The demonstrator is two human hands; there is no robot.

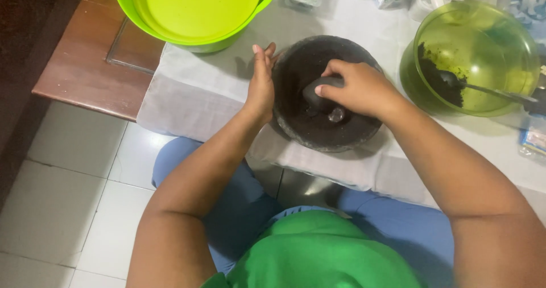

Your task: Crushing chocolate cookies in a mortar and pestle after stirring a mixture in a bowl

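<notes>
Green cloth of my shirt (318, 248) fills the bottom of the view, with my blue-clad knees (398, 225) just beyond it and pale floor tiles (62, 191) off to the left. Past my knees, at the table's near edge, sits the dark stone mortar (296, 126) on a white tablecloth (193, 89), close enough that both arms reach it without stretching.

My left hand (260, 86) lies flat and open against the mortar's outer left wall, fingers straight and pointing away from me; I judge it is there to brace the bowl so it does not slide on the cloth. My right hand (359, 88) is closed around the grey stone pestle (319, 90), whose lower end presses down inside the mortar. A little dark matter lies at the bottom, too dim to name.

Farther right stands a clear green bowl (512, 43) holding a dark paste and a spoon (489, 89), near at hand. At the far left a lime-green basin (193, 40) with a lid rests partly on bare brown wood (85, 66).
</notes>
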